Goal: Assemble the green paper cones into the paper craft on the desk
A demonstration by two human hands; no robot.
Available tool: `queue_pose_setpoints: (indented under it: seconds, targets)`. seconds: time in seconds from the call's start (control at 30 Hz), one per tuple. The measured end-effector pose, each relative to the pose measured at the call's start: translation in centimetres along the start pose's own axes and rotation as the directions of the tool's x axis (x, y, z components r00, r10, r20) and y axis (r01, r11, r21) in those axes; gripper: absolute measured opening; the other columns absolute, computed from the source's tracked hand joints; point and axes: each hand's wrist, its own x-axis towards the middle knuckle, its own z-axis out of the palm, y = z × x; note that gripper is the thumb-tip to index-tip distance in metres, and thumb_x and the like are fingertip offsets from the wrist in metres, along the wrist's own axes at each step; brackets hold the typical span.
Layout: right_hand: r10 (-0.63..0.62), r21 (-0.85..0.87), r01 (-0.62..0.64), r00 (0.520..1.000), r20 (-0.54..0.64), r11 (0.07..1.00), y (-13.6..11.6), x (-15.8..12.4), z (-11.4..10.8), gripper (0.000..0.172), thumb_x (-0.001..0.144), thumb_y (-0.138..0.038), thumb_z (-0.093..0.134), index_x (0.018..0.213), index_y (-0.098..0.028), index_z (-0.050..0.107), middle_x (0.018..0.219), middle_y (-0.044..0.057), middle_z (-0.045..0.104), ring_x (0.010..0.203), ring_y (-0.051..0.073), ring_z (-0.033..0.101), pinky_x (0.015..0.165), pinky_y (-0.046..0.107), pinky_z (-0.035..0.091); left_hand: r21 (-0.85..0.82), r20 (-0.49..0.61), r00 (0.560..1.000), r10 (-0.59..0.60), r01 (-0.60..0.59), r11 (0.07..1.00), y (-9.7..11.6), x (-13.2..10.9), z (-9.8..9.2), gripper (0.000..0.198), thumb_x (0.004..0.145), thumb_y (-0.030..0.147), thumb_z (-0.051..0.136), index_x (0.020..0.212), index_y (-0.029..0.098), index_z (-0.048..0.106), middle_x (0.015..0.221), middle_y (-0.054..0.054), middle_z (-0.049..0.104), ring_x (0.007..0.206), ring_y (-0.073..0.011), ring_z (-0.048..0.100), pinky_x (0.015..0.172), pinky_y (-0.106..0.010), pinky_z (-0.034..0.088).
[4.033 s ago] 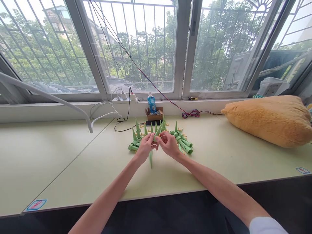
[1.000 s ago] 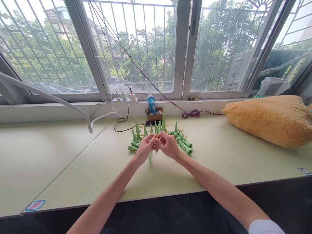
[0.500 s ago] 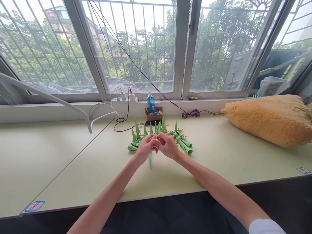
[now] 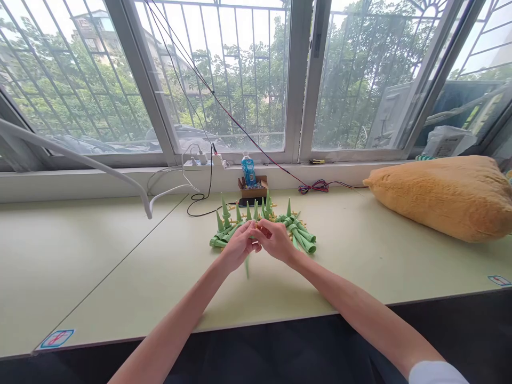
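My left hand (image 4: 239, 242) and my right hand (image 4: 277, 241) meet above the table, fingertips pinched together. Between them is a small yellow piece (image 4: 256, 226), mostly covered by the fingers. A slim green pointed piece (image 4: 247, 268) sticks out below my left hand, which appears closed around it. My right thumb and forefinger are closed at the yellow piece. Around and behind the hands lie several green cone-shaped pieces (image 4: 225, 212), some upright and some on their sides. Green tubes (image 4: 306, 242) are piled to the right, with small yellow parts among them.
A small cardboard box (image 4: 253, 191) holding a blue bottle (image 4: 248, 169) stands behind the pile, with a dark phone-like slab (image 4: 247, 202) before it. Cables (image 4: 316, 186) lie along the window side. An orange plush cushion (image 4: 444, 197) rests at right; a white bent tube (image 4: 100, 165) crosses the left.
Both hands stay in nearly the same place. The fingers have shifted slightly around the small yellow piece, which is now more covered, and the green piece has tilted a little.
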Motion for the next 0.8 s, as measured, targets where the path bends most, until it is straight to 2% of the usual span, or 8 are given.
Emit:
queue_pose_setpoints:
  seconds: [0.33,0.8]
  targets:
    - [-0.012,0.000,0.012,1.000,-0.008,1.000,0.15,0.04,0.14,0.043,0.091,-0.053,0.048,0.065,-0.019,0.042,0.055,-0.005,0.043,0.052,0.009,0.035,0.050,0.021,0.028,-0.051,0.001,1.000,-0.001,0.001,0.999,-0.12,-0.08,0.11,0.029,0.084,0.045,0.061,0.082,0.018,0.051,0.069,0.003,0.046,0.054,-0.0058,0.041,0.050,-0.020,0.035]
    - [0.020,0.013,-0.020,1.000,-0.001,1.000,0.18,0.02,0.08,0.043,0.090,-0.054,0.048,0.065,-0.020,0.045,0.055,-0.004,0.046,0.051,0.009,0.035,0.050,0.021,0.031,-0.094,-0.055,0.998,-0.017,0.012,0.996,-0.07,-0.14,0.59,0.031,0.082,0.043,0.065,0.084,0.021,0.044,0.068,0.006,0.047,0.051,-0.0053,0.041,0.048,-0.020,0.036]
